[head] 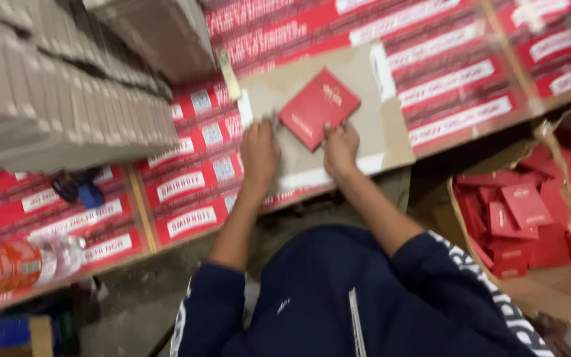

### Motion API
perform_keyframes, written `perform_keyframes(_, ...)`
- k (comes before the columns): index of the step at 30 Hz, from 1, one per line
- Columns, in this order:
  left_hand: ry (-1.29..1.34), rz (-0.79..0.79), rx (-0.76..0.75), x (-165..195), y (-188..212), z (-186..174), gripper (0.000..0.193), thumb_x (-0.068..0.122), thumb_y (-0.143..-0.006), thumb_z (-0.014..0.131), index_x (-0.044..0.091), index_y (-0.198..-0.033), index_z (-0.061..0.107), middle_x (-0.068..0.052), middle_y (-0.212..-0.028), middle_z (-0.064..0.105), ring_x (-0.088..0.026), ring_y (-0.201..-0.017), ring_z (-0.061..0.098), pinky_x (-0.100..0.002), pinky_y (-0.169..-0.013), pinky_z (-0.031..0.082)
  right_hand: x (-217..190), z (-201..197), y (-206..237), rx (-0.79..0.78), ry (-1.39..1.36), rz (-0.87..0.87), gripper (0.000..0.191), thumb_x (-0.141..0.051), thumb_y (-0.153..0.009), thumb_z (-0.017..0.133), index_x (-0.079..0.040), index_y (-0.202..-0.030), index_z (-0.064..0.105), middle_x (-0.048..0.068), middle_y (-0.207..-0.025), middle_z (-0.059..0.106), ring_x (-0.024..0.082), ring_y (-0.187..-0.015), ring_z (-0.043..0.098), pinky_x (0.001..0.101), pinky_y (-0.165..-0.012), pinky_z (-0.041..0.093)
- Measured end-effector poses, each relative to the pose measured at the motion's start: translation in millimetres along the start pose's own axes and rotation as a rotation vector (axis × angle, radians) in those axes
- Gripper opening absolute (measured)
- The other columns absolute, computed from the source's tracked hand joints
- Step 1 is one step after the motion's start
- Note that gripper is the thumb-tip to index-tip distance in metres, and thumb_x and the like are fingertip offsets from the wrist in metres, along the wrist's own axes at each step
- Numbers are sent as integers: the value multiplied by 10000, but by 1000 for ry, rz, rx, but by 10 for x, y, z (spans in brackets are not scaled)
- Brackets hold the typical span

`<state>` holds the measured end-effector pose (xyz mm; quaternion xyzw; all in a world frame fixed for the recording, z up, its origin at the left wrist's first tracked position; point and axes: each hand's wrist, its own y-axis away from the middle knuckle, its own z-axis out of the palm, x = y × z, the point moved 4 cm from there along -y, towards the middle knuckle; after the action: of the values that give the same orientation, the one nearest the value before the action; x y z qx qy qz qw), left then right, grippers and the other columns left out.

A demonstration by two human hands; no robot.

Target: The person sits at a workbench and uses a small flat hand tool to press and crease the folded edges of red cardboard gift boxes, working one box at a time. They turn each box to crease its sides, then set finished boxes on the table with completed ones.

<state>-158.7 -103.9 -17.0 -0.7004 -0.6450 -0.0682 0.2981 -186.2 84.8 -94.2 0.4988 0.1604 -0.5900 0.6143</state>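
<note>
- Left hand [260,153] presses flat, fingers loose, on a cardboard sheet [378,125].
- Right hand [340,149] pinches the red flat box's [319,107] lower edge.
- More red boxes fill a carton [563,291] at right.

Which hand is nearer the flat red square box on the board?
Right. The right hand touches the flat red square box at its lower corner; the left hand rests on the board beside it, apart.

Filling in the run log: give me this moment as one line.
left hand: flat on beige cardboard sheet | right hand: touching square red card box | red boxes in open carton
</note>
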Motion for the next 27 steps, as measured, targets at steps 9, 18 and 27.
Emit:
perform_keyframes(9,-47,79,34,428,-71,155,446,-46,-814,580,-12,-1258,598,-152,-1011,565,-345,-960,556,-451,-839,474,-67,36,15,-20,-107,27,296,58,-972,576,10,-1251,493,102,-1162,678,152,-966,678,299,-801,587)
perform_keyframes(18,203,162,-58,879,526,148,356,-30,-839,597,9,-1193,604,-168,-1031,605,-360,-988,589,-468,-876,499,-33,-29,-79,-52,-124,89,257,60,-995,530,39,-1249,500,167,-1164,681,208,-927,700,313,-759,610)
perform_keyframes(27,432,-177,217,240,41,-685,273,27,-977,575,-33,-1235,636,-198,-1075,661,-371,-971,664,-458,-849,528,-749,10,616,-352,1032,-1100,235,-24,-976,618,7,-1203,672,142,-1096,698,296,-1005,714,400,-888,560)
